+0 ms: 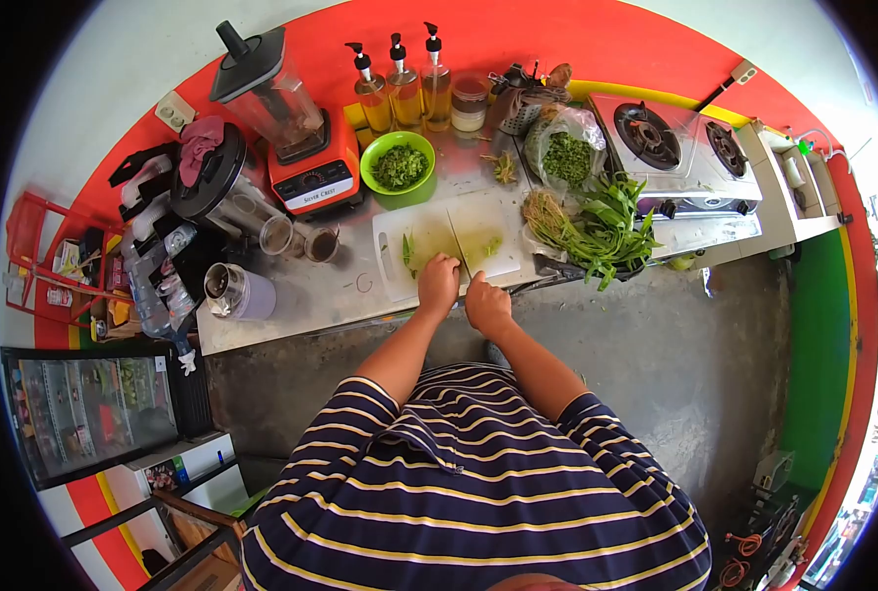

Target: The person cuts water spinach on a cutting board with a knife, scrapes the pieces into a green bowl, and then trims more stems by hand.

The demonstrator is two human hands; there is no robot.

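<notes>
A white cutting board lies at the counter's front edge. My right hand is closed round the handle of a knife. Its thin blade points away from me across the board, seen almost edge-on. Just left of the blade, my left hand rests on the board with fingers bent and drawn together; what they pinch is hidden beneath them. Green leaf pieces lie on the board beyond my left hand. Chopped green bits sit to the right of the blade.
Behind the board stands a green bowl of chopped greens, beside a red blender. Leafy greens and a plastic bag of cut greens lie right, near a gas stove. Pump bottles line the wall. A steel-topped container stands left.
</notes>
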